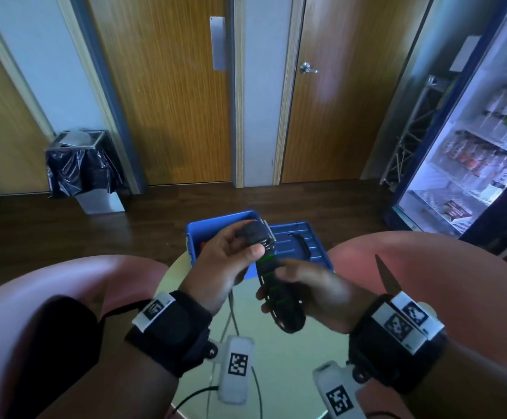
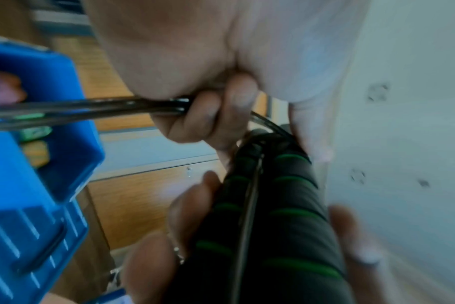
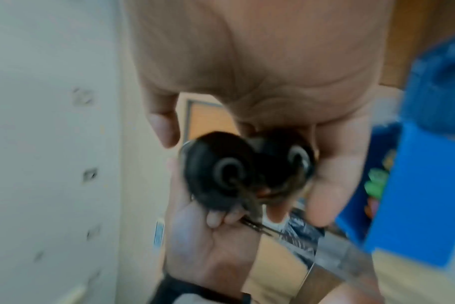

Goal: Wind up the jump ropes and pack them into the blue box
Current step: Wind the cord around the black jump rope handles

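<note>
Handles (image 1: 279,293) of a jump rope, two black grips ringed with green bands, lie side by side as one bundle just below the centre of the head view. Their long axis runs on a diagonal, from the upper left near the left hand down to the lower right, where the butt ends point toward the bottom of the frame. The right hand (image 1: 309,294) has its fingers wrapped round the middle of the pair, thumb on one side and fingers on the other, as the left wrist view shows. The left hand (image 1: 226,258) sits at the upper end, fingers curled tight and pinching several strands of the thin dark cord (image 2: 91,109), which streams out toward the left edge of the left wrist view. In the right wrist view the two round end caps face the camera, cord emerging from each.

Behind the hands, toward the upper centre of the head view, the blue box (image 1: 213,229) stands open on a small round table (image 1: 279,355), its lid (image 1: 302,244) lying flat just to its right. Coloured items inside the box are too blurred to identify.
</note>
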The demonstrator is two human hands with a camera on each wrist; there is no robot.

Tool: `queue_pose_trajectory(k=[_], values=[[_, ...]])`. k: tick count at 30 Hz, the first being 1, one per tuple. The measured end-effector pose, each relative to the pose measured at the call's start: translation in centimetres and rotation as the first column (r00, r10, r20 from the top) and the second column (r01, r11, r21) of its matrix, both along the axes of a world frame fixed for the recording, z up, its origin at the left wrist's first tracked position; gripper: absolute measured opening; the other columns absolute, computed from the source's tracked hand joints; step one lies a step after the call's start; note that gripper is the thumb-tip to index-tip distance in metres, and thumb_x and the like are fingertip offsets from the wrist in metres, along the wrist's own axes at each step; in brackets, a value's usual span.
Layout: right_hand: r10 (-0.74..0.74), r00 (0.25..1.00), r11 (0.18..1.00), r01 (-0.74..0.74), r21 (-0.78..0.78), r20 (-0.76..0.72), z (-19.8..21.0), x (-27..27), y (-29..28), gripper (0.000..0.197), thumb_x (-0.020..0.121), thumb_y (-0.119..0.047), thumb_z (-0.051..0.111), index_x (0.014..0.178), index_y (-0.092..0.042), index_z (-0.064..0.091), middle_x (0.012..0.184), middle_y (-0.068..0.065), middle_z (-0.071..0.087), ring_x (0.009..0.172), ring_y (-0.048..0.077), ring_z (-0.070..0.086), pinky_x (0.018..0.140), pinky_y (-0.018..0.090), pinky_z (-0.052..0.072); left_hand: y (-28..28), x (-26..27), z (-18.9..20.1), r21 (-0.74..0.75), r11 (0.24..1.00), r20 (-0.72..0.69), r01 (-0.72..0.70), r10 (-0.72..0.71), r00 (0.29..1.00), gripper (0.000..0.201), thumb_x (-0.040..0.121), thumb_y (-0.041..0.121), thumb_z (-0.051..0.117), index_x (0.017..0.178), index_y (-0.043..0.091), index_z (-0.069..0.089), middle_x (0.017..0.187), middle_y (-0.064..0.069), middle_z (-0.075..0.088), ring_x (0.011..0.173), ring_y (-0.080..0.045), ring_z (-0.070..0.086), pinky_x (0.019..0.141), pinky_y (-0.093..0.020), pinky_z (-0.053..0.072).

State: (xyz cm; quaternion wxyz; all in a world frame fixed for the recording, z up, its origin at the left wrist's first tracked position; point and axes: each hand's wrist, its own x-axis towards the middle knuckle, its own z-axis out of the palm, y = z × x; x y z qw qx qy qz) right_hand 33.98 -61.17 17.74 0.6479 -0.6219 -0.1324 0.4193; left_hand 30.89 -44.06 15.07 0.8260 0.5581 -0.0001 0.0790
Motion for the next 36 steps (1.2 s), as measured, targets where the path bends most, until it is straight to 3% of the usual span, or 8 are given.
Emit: queue_pose_trajectory(k=[5, 10, 17, 21, 25, 29, 33, 36], values=[[-0.022, 0.926, 0.958, 0.127, -0.256, 0.377, -0.9, -0.3, 1.2, 0.018, 0.084, -0.016, 0.072, 0.095, -0.02, 0.059, 0.079, 0.001, 0.062, 0.074, 0.015, 0.064, 0.074, 0.035, 0.051, -1.7, -0.7, 0.4, 0.279, 0.932, 0.052, -0.23, 0.224, 0.973, 0.044, 0.073, 0.002, 0.082, 0.107, 0.021, 0.062, 0.087, 0.009, 0.075, 0.079, 0.002, 0.068, 0.066, -0.01, 0.048], [-0.031, 0.971, 0.977, 0.08, -0.197, 0.237, -1.1, -0.8, 0.7, 0.019, 0.076, -0.008, 0.064, 0.094, -0.003, 0.06, 0.067, 0.007, 0.06, 0.064, 0.027, 0.062, 0.066, 0.04, 0.05, -0.6, -1.0, -0.2, 0.311, 0.935, 0.041, -0.172, 0.168, 0.985, 0.056, 0.057, 0.034, 0.089, 0.106, 0.027, 0.064, 0.098, 0.005, 0.076, 0.093, -0.008, 0.07, 0.079, -0.022, 0.053], [0.119, 0.985, 0.993, -0.118, 0.011, -0.123, -0.1, -1.4, -0.3, 0.028, 0.073, -0.012, 0.059, 0.1, -0.002, 0.058, 0.079, 0.019, 0.057, 0.066, 0.032, 0.058, 0.061, 0.037, 0.051, 0.0, -1.9, -0.1, 0.241, 0.967, 0.042, -0.083, 0.075, 0.996, 0.05, 0.064, 0.026, 0.082, 0.109, 0.021, 0.063, 0.098, 0.003, 0.076, 0.092, -0.007, 0.07, 0.077, -0.018, 0.052], [0.165, 0.968, 0.986, -0.155, 0.068, -0.187, 0.0, -1.5, -0.3, 0.029, 0.075, -0.014, 0.057, 0.102, -0.003, 0.056, 0.079, 0.017, 0.057, 0.066, 0.031, 0.058, 0.064, 0.038, 0.051, 0.0, -2.4, 0.3, 0.165, 0.985, 0.032, -0.038, 0.033, 0.999, 0.035, 0.086, -0.01, 0.063, 0.118, 0.005, 0.059, 0.096, -0.007, 0.071, 0.057, 0.004, 0.06, 0.054, -0.006, 0.043], [0.25, 0.94, 0.963, -0.215, 0.164, -0.233, 0.1, -1.6, 0.0, 0.031, 0.075, -0.017, 0.057, 0.104, -0.005, 0.054, 0.08, 0.015, 0.056, 0.068, 0.03, 0.058, 0.065, 0.038, 0.052, -0.2, -2.8, 0.2, 0.105, 0.994, 0.063, -0.017, 0.01, 0.998, 0.027, 0.085, 0.014, 0.069, 0.112, 0.018, 0.068, 0.088, -0.005, 0.07, 0.061, -0.02, 0.052, 0.049, -0.026, 0.031], [0.406, 0.872, 0.886, -0.302, 0.352, -0.275, 0.2, -1.5, 0.1, 0.031, 0.078, -0.021, 0.06, 0.106, -0.006, 0.054, 0.081, 0.012, 0.056, 0.07, 0.028, 0.06, 0.069, 0.038, 0.053, -1.0, -3.4, 1.4, 0.113, 0.993, 0.083, -0.023, 0.013, 0.996, 0.012, 0.09, 0.015, 0.058, 0.096, 0.005, 0.062, 0.065, 0.004, 0.066, 0.049, -0.005, 0.055, 0.047, -0.015, 0.042], [0.346, 0.892, 0.93, -0.284, 0.233, -0.291, 0.5, -0.6, 0.3, 0.035, 0.08, -0.019, 0.057, 0.111, -0.004, 0.06, 0.093, 0.019, 0.065, 0.078, 0.032, 0.066, 0.075, 0.042, 0.056, -1.1, -3.0, 1.8, 0.201, 0.973, 0.07, -0.11, 0.098, 0.993, 0.014, 0.096, 0.013, 0.057, 0.086, 0.007, 0.066, 0.061, 0.002, 0.062, 0.048, -0.01, 0.051, 0.046, -0.02, 0.04], [0.128, 0.99, 0.991, -0.13, -0.034, -0.058, 0.8, 0.2, 1.0, 0.037, 0.075, -0.02, 0.065, 0.11, -0.009, 0.064, 0.101, 0.016, 0.067, 0.084, 0.03, 0.069, 0.078, 0.043, 0.057, -0.6, -2.4, 0.8, 0.174, 0.965, -0.008, -0.194, 0.199, 0.98, 0.018, 0.091, 0.026, 0.065, 0.094, 0.01, 0.073, 0.085, -0.011, 0.074, 0.077, -0.028, 0.068, 0.07, -0.044, 0.055]])
